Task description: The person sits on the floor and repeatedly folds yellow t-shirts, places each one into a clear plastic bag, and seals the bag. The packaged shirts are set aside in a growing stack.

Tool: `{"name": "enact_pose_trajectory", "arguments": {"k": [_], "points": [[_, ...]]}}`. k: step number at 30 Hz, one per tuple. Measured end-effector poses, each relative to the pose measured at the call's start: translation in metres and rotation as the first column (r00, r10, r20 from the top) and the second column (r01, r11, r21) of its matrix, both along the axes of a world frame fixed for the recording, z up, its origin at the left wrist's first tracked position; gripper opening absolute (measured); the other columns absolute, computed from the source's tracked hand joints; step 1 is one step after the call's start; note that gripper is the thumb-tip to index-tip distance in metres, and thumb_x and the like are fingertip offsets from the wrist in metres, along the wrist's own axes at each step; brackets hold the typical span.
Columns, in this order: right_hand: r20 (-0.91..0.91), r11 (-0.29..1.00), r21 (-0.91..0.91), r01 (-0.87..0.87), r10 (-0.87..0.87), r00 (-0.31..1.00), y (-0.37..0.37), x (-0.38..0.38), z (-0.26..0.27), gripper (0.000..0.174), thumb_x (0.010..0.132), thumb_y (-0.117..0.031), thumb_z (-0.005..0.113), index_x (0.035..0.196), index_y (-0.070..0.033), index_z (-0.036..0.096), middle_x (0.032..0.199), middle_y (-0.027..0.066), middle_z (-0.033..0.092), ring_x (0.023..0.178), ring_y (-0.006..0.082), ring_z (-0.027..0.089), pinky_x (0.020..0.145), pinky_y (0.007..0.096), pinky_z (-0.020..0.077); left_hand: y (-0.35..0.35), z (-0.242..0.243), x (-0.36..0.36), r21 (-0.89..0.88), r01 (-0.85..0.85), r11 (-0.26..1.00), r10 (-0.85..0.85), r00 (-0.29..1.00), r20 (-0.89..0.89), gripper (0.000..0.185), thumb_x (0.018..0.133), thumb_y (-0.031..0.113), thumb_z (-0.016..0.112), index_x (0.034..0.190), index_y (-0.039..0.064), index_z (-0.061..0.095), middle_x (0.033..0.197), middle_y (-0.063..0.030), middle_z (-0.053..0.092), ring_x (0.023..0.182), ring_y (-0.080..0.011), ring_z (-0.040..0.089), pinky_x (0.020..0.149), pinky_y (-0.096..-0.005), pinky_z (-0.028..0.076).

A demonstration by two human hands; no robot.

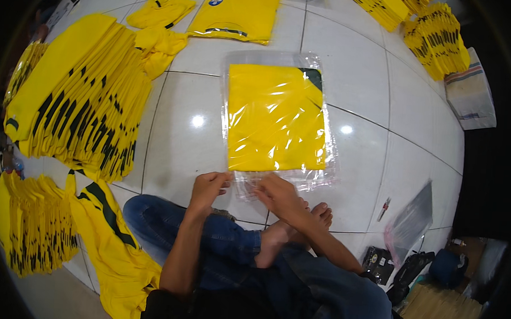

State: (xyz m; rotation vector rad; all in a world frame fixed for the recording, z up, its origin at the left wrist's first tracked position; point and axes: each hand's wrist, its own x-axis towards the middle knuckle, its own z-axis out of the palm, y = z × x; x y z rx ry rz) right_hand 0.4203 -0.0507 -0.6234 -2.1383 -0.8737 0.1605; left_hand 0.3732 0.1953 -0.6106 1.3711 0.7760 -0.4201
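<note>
In front of me on the tiled floor lies a folded yellow garment with a dark green corner at its upper right. It is inside a transparent plastic bag, with more plastic layers showing around its edges. At the near left corner of the bag, my left hand has its thumb and fingers pinched at the plastic edge. My right hand grips the loose plastic flap below the garment's near edge; its fingertips are partly hidden.
Long piles of folded yellow garments stand at left, near a loose yellow garment. A bagged yellow shirt lies beyond. At right are a red-handled cutter-like tool, plastic sheets and a black pouch.
</note>
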Motion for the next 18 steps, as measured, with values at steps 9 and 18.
{"name": "enact_pose_trajectory", "arguments": {"k": [9,18], "points": [[0.028,0.041,-0.994,0.100,-0.797,0.603,-0.363,-0.226,0.084,0.037,0.090,-0.016,0.078,0.121,-0.005,0.062,0.094,0.0186,0.066,0.090,0.0383,0.068,0.077,0.0482,0.0539,-0.002,0.003,-0.010,-0.025,-0.032,0.999,0.031,0.998,-0.053,0.035,0.098,0.021,0.072,0.119,-0.007,0.067,0.094,-0.0130,0.076,0.080,-0.0172,0.073,0.074,-0.0292,0.059],[0.340,0.825,-0.276,0.493,-0.396,0.853,-0.105,-0.045,0.036,0.053,0.078,-0.021,0.088,0.123,-0.003,0.068,0.127,0.0180,0.066,0.120,0.0402,0.061,0.104,0.0508,0.0496,-0.014,0.021,-0.007,0.046,-0.036,0.998,0.035,0.999,0.021,0.068,0.091,0.016,0.078,0.147,-0.001,0.043,0.100,-0.0120,0.074,0.082,-0.0153,0.066,0.071,-0.0281,0.052]]}}
